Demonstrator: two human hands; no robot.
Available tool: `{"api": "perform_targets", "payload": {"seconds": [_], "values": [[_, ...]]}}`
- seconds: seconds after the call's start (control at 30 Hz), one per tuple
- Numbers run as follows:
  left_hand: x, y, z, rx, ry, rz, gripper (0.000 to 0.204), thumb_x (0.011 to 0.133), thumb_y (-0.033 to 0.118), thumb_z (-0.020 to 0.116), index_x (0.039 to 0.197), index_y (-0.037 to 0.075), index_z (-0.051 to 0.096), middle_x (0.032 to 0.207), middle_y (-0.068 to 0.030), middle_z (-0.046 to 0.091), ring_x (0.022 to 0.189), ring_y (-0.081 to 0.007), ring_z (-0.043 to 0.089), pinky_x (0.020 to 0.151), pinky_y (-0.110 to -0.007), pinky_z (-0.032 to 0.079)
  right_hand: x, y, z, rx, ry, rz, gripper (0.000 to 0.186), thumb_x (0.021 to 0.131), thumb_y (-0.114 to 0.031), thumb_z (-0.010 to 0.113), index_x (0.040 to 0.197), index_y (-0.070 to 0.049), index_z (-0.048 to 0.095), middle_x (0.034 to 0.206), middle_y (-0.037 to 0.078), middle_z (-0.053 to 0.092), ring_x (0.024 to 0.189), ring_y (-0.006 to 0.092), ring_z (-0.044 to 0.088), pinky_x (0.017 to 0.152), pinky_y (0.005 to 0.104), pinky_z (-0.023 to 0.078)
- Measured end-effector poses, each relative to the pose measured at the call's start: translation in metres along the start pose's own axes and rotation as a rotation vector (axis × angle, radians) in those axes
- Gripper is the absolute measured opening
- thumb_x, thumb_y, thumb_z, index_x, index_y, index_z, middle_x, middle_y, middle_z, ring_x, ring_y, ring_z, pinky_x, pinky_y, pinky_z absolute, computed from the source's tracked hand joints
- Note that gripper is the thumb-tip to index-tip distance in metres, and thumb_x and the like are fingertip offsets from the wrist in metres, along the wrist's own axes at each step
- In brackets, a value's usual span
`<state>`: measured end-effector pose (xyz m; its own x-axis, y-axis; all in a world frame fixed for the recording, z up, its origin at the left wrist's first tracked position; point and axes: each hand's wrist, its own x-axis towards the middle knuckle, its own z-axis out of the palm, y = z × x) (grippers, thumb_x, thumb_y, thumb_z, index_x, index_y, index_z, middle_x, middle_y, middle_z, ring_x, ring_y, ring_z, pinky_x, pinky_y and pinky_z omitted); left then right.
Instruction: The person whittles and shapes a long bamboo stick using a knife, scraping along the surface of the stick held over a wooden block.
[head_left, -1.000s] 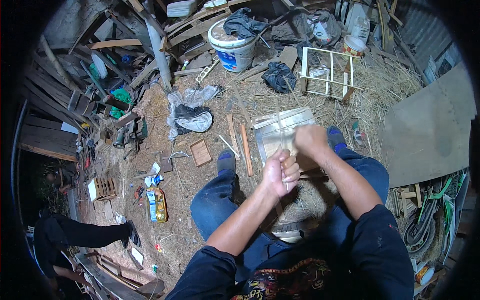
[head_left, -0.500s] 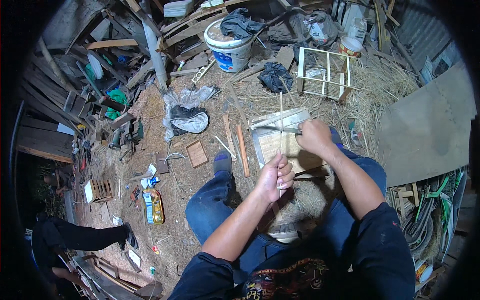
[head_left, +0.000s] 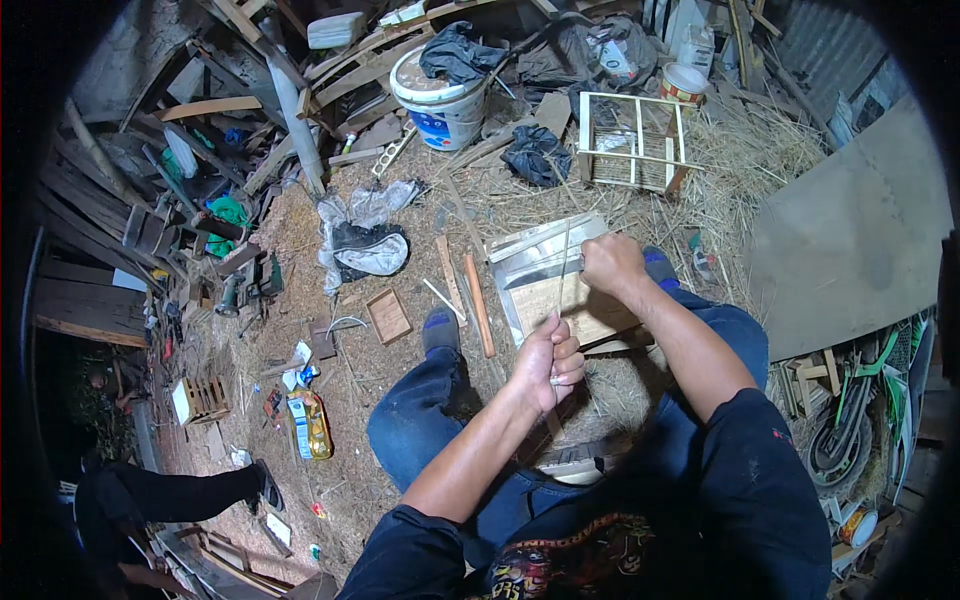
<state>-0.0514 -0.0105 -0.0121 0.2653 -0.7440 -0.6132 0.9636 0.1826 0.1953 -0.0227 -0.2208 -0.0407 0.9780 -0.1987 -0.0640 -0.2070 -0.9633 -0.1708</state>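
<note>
My left hand [head_left: 548, 365] is closed around the lower part of a thin pale stick [head_left: 565, 248], which rises from the fist and leans slightly right. My right hand [head_left: 612, 266] grips a knife, its handle hidden in the fist. The dark knife blade [head_left: 542, 271] points left and crosses the stick, seeming to touch it. Below both hands, between my knees, lies a light wooden board [head_left: 545, 312] with a grey strip along its left side. More thin pale strips lie at its far edge.
A small slatted wooden frame [head_left: 630, 150] stands beyond the board, near a white bucket [head_left: 437, 105]. An open wooden box [head_left: 388, 316] and a reddish wooden stick [head_left: 479, 305] lie left of my foot. A large flat sheet [head_left: 850, 230] is at right. Another person's leg [head_left: 190, 492] shows lower left.
The stick has tilted to the right and its top sits lower. The knife blade remains across it. My view has shifted slightly, moving the surroundings a little leftward.
</note>
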Motion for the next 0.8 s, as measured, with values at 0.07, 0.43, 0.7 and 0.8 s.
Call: {"api": "perform_targets", "payload": {"seconds": [0.07,0.43,0.7,0.8], "values": [[0.006,0.002,-0.005,-0.065,0.049,-0.018,0.045,0.106,0.046,0.039,0.069,0.019,0.038,0.053,0.006,0.022,0.04,-0.0078,0.019,0.032,-0.025,0.017,0.002,0.0,0.008,-0.021,-0.07,0.022,0.023,0.076,-0.018,0.059,0.084,-0.005,0.076,0.084,0.022,0.073,0.08,0.0363,0.073,0.072,0.0464,0.059],[-0.028,-0.018,-0.023,-0.019,-0.001,-0.23,0.047,0.106,0.047,0.036,0.069,0.019,0.037,0.053,0.0065,0.025,0.04,-0.0081,0.022,0.035,-0.026,0.018,0.012,0.115,-0.013,0.053,-0.056,0.62,0.029,0.083,-0.029,0.064,0.093,-0.006,0.076,0.097,0.02,0.073,0.09,0.036,0.072,0.077,0.0467,0.058],[-0.017,-0.016,-0.029,0.157,-0.022,0.085,0.042,0.107,0.045,0.036,0.077,0.016,0.04,0.057,0.0048,0.031,0.044,-0.0087,0.029,0.04,-0.026,0.028,-0.008,0.003,-0.038,1.198,-0.164,0.359,0.042,0.092,-0.051,0.066,0.093,-0.009,0.072,0.06,-0.007,0.044,0.055,0.0087,0.042,0.053,0.0278,0.034],[-0.014,-0.025,-0.009,0.316,0.044,0.127,0.042,0.107,0.045,0.036,0.079,0.014,0.042,0.058,0.0034,0.034,0.045,-0.0099,0.032,0.043,-0.026,0.033,-0.006,-0.011,-0.032,1.307,-0.118,0.258,0.034,0.094,-0.041,0.067,0.088,-0.008,0.068,0.06,-0.007,0.044,0.051,0.0056,0.038,0.048,0.0264,0.03]]}}
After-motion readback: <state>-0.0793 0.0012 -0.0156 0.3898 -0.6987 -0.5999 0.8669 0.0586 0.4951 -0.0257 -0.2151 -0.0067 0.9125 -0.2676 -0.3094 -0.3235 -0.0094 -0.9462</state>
